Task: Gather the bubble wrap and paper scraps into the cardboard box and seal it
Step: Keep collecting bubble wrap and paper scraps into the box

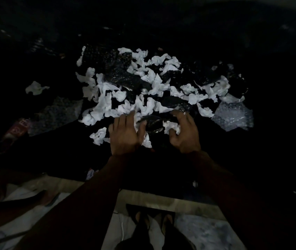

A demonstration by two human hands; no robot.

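As right hand clutches scraps, bubble wrap

On what seems a table, paper scraps overlie bubble wrap, with a stray scrap leftward.

A: What's the reddish thing at the left?
B: Too dark to tell. The bubble wrap mid-pile melts into the black surface.
A: Under the hands?
B: Some paper scraps, partly covered by the left hand and the curled right hand.
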